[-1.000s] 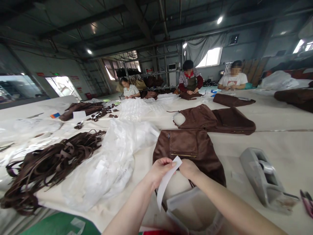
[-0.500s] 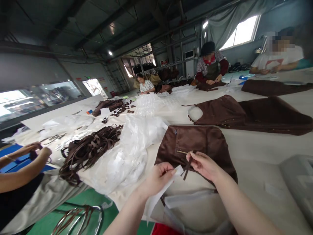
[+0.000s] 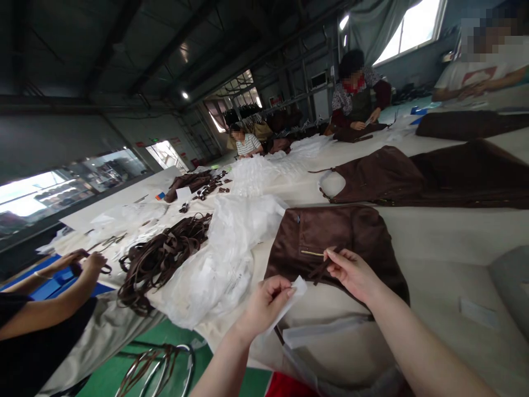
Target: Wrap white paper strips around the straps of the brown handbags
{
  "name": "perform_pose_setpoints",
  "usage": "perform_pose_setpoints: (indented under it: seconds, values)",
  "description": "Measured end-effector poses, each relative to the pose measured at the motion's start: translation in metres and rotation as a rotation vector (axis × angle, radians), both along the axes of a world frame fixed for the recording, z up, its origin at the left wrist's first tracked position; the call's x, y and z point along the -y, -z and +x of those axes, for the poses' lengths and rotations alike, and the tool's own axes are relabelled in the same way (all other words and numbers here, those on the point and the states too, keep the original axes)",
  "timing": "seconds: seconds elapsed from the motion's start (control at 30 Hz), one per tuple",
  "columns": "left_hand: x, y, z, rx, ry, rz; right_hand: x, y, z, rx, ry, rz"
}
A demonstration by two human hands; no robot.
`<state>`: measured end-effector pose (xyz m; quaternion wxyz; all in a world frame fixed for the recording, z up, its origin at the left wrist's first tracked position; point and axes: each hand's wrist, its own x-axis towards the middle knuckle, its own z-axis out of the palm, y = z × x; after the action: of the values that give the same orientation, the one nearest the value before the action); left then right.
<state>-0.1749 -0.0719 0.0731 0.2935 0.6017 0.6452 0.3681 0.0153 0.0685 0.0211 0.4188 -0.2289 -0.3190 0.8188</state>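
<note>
- Parting from each other, our hands have moved from together over the white strip (image 3: 298,289) a second ago to side by side, a gap between them.
- Our left hand (image 3: 268,306) pinches the strip between thumb and fingers; our right hand (image 3: 351,270) now grasps a thin brown strap (image 3: 319,272) close to the gold zipper (image 3: 312,253).
- We judge that this leaves each hand its own piece to manage, with neither free.
- The brown bag (image 3: 366,234) lies flat on the pale table (image 3: 440,242), just beyond our hands.
- Our view has swung left: a co-worker's hands (image 3: 93,262) now show over a blue thing (image 3: 61,278), and only part of the grey dispenser (image 3: 512,286) remains at the right edge.
- Clear plastic (image 3: 225,270) crowds the bag's left side, with a heap of dark straps (image 3: 165,259) past it.
- Nearer us, a pale wrapped band (image 3: 326,329) loops below our hands, where we think it could snag the strip.
</note>
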Motion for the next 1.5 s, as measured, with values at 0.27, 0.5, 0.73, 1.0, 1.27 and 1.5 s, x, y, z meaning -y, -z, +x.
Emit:
perform_pose_setpoints:
  seconds: [0.27, 0.5, 0.73, 1.0, 1.27, 1.5]
  values:
    - [-0.004, 0.008, -0.001, 0.081, -0.045, -0.01, 0.002, 0.002, -0.004, 0.029, 0.029, 0.012]
    - [-0.008, 0.021, -0.007, 0.142, -0.099, 0.005, 0.002, 0.006, -0.004, 0.089, -0.023, 0.076]
    - [-0.026, 0.018, 0.003, 0.076, -0.018, -0.017, 0.004, 0.009, -0.006, 0.207, -0.142, 0.133]
    - [-0.051, 0.013, 0.018, -0.069, 0.061, -0.085, -0.001, 0.012, -0.005, 0.272, -0.024, 0.048]
    - [-0.058, 0.007, 0.019, -0.05, 0.074, -0.157, -0.002, 0.01, -0.006, 0.322, 0.035, 0.041]
    - [-0.073, 0.007, 0.02, -0.302, 0.001, -0.142, -0.003, 0.018, -0.005, 0.35, -0.105, 0.077]
